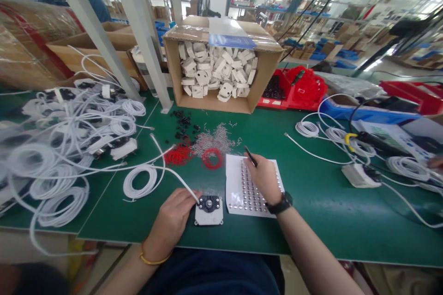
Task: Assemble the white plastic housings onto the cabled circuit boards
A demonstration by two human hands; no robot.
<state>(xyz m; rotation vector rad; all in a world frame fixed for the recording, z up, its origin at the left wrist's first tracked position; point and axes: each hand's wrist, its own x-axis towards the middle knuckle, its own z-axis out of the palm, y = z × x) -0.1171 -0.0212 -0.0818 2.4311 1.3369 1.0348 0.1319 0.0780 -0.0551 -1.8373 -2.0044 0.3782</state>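
Left hand (175,214) pinching white cable (180,179) end against white fixture (208,210), just left of dotted sheet (249,187). Right hand (265,177) closed round black tweezers (250,156), resting on sheet. Risk: cable slipping off fixture if pinch loosens; wrist smearing dots.

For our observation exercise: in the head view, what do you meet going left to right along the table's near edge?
Coiled white cables → left hand → white housing → sheet of round dots → right hand holding a pen.
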